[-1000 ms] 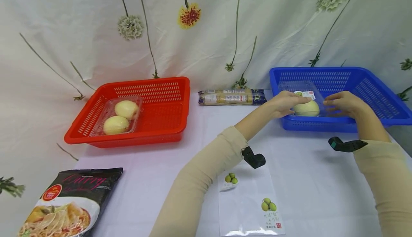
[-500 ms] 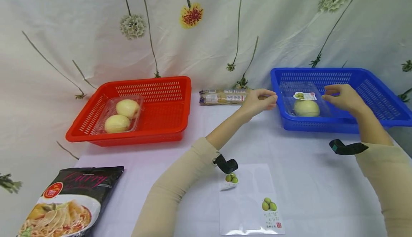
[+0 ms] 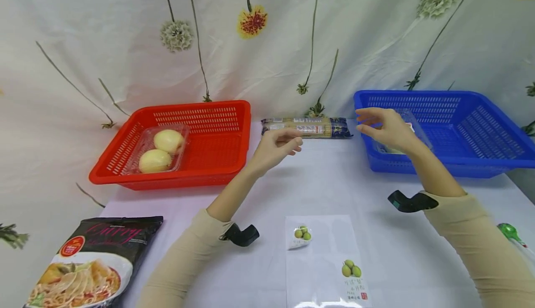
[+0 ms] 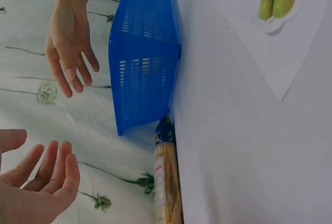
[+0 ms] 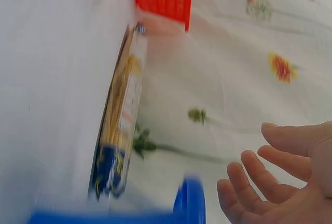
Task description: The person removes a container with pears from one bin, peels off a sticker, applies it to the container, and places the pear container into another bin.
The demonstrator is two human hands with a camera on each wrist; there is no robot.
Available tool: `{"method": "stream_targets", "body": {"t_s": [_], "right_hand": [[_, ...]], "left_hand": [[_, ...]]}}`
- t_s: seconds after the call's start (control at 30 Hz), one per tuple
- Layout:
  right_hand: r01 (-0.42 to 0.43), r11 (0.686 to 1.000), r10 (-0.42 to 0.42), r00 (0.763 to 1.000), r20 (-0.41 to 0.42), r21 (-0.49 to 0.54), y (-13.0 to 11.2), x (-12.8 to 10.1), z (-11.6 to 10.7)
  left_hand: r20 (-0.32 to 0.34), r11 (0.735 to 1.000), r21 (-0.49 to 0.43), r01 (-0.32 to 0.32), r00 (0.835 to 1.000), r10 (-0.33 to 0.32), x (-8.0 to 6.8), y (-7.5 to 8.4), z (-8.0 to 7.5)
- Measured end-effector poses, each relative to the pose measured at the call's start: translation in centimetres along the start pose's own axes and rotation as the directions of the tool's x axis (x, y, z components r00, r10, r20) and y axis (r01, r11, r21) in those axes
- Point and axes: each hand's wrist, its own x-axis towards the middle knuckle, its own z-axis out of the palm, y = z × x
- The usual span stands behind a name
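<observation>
Hovering above the white-clothed table point(image 3: 209, 196) in the head view, the left hand point(image 3: 276, 147) and right hand point(image 3: 386, 127) are both hanging empty with fingers loosely spread; a second ago they were setting a clear plastic clamshell of pale fruit point(image 3: 411, 129) into the blue plastic basket point(image 3: 459, 131) near the table's far right corner, so that placing looks finished, and the long spaghetti packet point(image 3: 307, 127) along the far edge is now lying nearest them.

The left wrist view is showing the left hand point(image 4: 36, 182) relaxed, palm open, the packet point(image 4: 166, 177) beyond.

The blurred right wrist view is showing the right hand point(image 5: 280, 182) open too, above the packet point(image 5: 119, 125).
</observation>
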Motion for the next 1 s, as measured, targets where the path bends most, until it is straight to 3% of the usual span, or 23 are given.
{"method": "stream_targets", "body": {"t_s": [0.23, 0.43, 0.77, 1.0], "right_hand": [[0.105, 0.990, -0.112, 0.991, 0.078, 0.090, -2.9, 2.7, 4.3], [0.155, 0.968, -0.183, 0.974, 0.130, 0.199, -5.2, 5.0, 8.0], [0.195, 0.927, -0.270, 0.940, 0.208, 0.321, -8.2, 7.7, 12.9], [0.156, 0.915, -0.250, 0.943, 0.219, 0.373, -10.6, 9.3, 15.4]], "left_hand": [[-0.092, 0.998, 0.064, -0.021, 0.995, 0.026, -2.6, 0.0, -4.3], [-0.162, 0.994, 0.107, 0.025, 0.987, -0.007, -4.9, -0.3, -7.8], [-0.253, 0.984, 0.153, 0.093, 0.966, -0.052, -9.1, -1.5, -12.7], [-0.298, 0.970, 0.209, 0.126, 0.953, -0.060, -11.4, -1.1, -15.2]]}}
